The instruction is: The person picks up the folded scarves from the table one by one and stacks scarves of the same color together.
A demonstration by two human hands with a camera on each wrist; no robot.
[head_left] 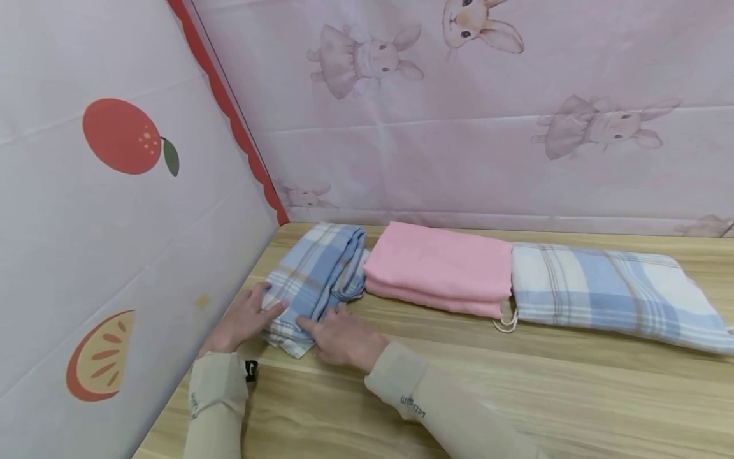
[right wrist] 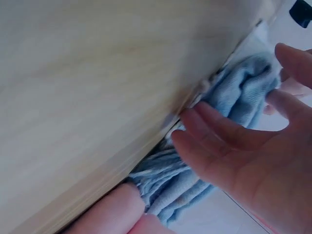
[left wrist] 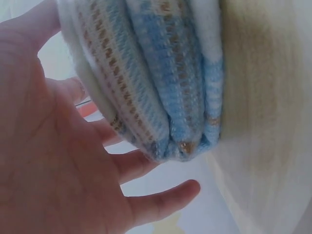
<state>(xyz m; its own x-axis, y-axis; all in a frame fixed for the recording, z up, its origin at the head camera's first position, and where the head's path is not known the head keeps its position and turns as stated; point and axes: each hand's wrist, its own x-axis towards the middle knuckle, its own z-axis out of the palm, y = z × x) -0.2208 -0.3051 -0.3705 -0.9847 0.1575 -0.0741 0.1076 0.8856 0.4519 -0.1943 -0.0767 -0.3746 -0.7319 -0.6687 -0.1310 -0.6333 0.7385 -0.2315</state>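
Note:
A folded blue-and-white plaid cloth (head_left: 312, 264) lies on the table's left end, layered into a thick bundle. My left hand (head_left: 243, 319) is at its left front edge, fingertips on the top layer. In the left wrist view the fingers of that hand (left wrist: 73, 156) are spread along the side of the rounded folds (left wrist: 146, 73). From the right, my right hand (head_left: 346, 338) touches the front right side, its index finger extended onto the cloth. The right wrist view has this hand (right wrist: 253, 151) with extended fingers against the crumpled layers (right wrist: 239, 92), close to the tabletop.
A folded pink cloth (head_left: 438, 264) lies just right of the bundle. Beside it is another blue-and-white plaid cloth (head_left: 619, 290), with a white cord (head_left: 506, 324) between them. A fruit-print wall (head_left: 218, 191) borders the left side; a rabbit-print wall (head_left: 470, 166) stands behind the wooden table (head_left: 516, 395).

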